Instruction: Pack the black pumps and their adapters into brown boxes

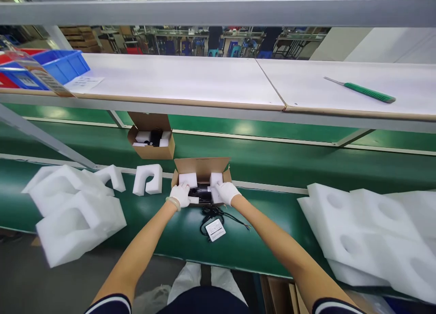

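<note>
Foam stacks both sides on green belt; second carton beyond; green-handled brush on shelf; blue bin

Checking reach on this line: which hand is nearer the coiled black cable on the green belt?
Right. The white-gloved right hand is beyond the coiled black cable, to its right; the white-gloved left hand is farther off, to its left.

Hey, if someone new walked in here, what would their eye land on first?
Probably the gloved left hand and gloved right hand on white foam blocks inside an open cardboard box, mid-view on the green conveyor belt. To the left lie large white foam inserts, with a bigger stack at right.
</note>
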`<action>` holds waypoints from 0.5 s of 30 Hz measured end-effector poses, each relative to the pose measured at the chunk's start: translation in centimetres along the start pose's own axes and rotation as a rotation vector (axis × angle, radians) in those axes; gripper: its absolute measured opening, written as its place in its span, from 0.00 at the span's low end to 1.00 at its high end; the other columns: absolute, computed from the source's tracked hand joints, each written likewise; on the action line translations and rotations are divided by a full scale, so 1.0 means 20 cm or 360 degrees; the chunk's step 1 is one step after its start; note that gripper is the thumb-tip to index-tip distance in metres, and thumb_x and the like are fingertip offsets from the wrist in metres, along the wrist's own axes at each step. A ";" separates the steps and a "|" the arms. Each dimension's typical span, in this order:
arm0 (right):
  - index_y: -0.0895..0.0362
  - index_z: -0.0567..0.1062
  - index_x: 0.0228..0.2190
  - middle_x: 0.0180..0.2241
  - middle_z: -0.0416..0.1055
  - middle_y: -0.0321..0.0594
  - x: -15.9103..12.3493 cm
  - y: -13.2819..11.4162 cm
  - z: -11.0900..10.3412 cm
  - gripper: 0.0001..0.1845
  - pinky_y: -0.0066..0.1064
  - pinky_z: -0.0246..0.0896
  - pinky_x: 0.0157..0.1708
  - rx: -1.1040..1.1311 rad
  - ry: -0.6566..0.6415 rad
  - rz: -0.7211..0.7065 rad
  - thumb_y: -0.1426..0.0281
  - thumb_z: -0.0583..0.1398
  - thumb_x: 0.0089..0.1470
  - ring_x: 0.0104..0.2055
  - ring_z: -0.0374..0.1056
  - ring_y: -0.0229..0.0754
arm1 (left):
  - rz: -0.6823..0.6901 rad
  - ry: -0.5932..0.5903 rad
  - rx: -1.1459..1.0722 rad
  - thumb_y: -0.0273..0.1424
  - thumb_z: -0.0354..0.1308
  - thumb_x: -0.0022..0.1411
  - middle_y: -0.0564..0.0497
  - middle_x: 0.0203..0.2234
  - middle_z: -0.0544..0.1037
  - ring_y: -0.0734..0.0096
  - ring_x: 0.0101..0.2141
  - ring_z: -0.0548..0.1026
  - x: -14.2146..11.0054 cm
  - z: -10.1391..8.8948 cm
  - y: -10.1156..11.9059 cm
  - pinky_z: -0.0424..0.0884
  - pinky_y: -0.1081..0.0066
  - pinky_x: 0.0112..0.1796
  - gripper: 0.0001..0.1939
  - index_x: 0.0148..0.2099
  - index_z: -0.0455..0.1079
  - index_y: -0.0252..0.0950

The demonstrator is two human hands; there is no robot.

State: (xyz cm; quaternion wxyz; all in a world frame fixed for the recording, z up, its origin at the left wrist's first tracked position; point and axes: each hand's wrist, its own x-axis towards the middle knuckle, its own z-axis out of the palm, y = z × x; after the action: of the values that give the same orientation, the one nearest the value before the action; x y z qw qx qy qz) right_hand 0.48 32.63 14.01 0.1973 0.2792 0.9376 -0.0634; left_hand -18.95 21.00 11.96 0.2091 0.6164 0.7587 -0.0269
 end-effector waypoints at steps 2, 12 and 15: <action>0.61 0.72 0.45 0.44 0.71 0.53 -0.17 -0.03 0.09 0.17 0.36 0.58 0.41 0.0101 0.0067 -0.0138 0.74 0.56 0.53 0.41 0.70 0.50 | -0.0005 0.0035 -0.0033 0.30 0.57 0.51 0.33 0.60 0.62 0.43 0.56 0.63 -0.15 0.05 0.03 0.58 0.51 0.53 0.30 0.57 0.63 0.30; 0.55 0.76 0.33 0.33 0.75 0.42 -0.85 -0.18 0.68 0.10 0.31 0.56 0.35 0.0520 -0.0255 0.0080 0.73 0.54 0.53 0.35 0.70 0.44 | 0.0085 -0.0326 -0.0478 0.38 0.60 0.52 0.35 0.48 0.70 0.44 0.50 0.67 -0.62 0.68 0.75 0.63 0.53 0.48 0.27 0.54 0.65 0.33; 0.54 0.76 0.37 0.38 0.76 0.42 -0.87 -0.21 0.70 0.12 0.31 0.59 0.37 0.0619 -0.0316 0.0150 0.71 0.54 0.53 0.38 0.71 0.45 | -0.0382 -0.0450 -0.0586 0.32 0.64 0.48 0.31 0.55 0.64 0.39 0.55 0.63 -0.44 0.74 0.86 0.59 0.49 0.52 0.38 0.61 0.56 0.32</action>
State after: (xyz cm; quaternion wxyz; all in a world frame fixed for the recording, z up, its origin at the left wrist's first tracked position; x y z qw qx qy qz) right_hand 16.19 17.20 8.32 0.2340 0.3480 0.8695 -0.2609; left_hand 2.87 12.56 5.38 0.4170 0.4636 0.7818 0.0009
